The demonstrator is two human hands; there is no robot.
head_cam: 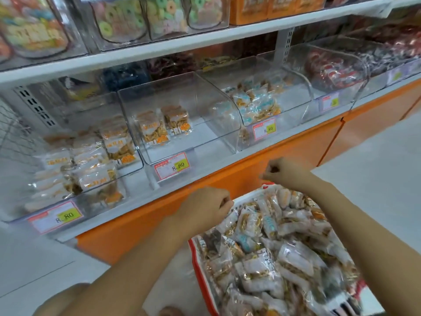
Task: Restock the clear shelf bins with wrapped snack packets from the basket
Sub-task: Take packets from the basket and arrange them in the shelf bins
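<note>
A red-rimmed basket (194, 256) at the lower right is heaped with several clear wrapped snack packets (273, 247). My left hand (205, 207) hovers by the basket's near-left corner with its fingers curled and nothing visible in it. My right hand (283, 172) is above the basket's far rim, also curled into a fist and holding nothing I can see. On the shelf, the middle clear bin (205, 124) holds two orange-labelled packets (164, 125). The left bin (131, 169) has several orange-labelled packets, and the right bin (293, 110) has blue-and-white packets (255, 101).
Price tags reading 8.80 (172, 166) hang on the bin fronts. A bin of red-wrapped sweets (330, 69) stands further right. An upper shelf (182, 44) carries bins of colourful ring candies. Below the shelf runs an orange base panel (284, 151). The floor is white tile.
</note>
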